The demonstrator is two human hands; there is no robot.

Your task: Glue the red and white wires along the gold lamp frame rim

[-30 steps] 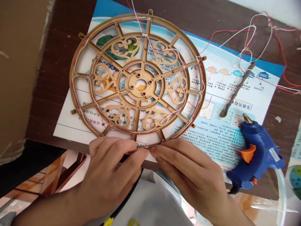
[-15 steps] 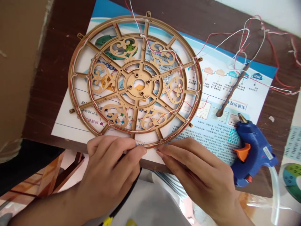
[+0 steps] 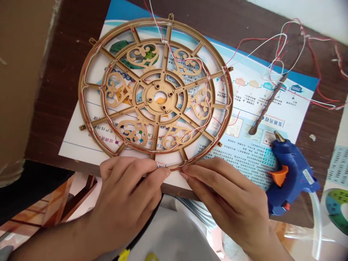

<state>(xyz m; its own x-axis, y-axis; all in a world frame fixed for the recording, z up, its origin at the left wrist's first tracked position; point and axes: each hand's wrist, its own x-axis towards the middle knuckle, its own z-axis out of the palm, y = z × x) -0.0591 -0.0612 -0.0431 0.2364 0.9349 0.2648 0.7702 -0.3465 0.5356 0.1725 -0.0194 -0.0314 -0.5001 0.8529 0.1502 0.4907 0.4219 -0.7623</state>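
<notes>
A round gold frame [image 3: 157,117] with spokes, scrollwork panels and a hub lies flat. Thin red and white wires [image 3: 208,78] run along its rings. My left hand [image 3: 130,195] is closed over the near rim, with its thumb and forefinger pressed together at the edge. Just to the right, my right hand [image 3: 225,195] is closed in a pinch, its fingertips at the same rim beside the wires. Whatever lies between those right fingertips is hidden.
Under the frame is a printed sheet [image 3: 244,145] on a dark wooden table [image 3: 206,18]. To the right lie a blue glue gun [image 3: 292,177] with an orange trigger and a brown stick [image 3: 265,110]. Loose wires tangle at the upper right. A cardboard box [image 3: 24,79] stands at left.
Both hands keep almost the same place at the near rim. The right fingertips have shifted very slightly. The whole view has drifted a little.
</notes>
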